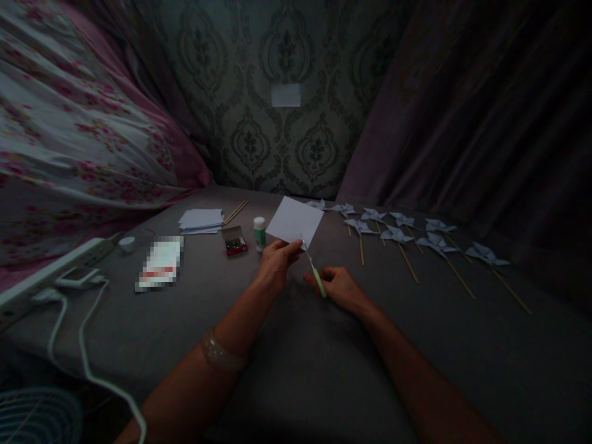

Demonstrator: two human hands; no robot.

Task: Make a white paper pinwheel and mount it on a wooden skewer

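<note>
Right hand (342,287) low, wrist angled inward, fingers curled round a handle; left hand (275,262) ahead and leftward, thumb and fingers pinching the white paper square (296,219) by its near corner, sheet spreading beyond; green-handled scissors (319,282) slant from right hand toward left thumb!

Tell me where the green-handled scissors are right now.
In the head view, the scissors are just right of centre in the right hand, reaching to the near corner of the white paper that the left hand holds.
</note>
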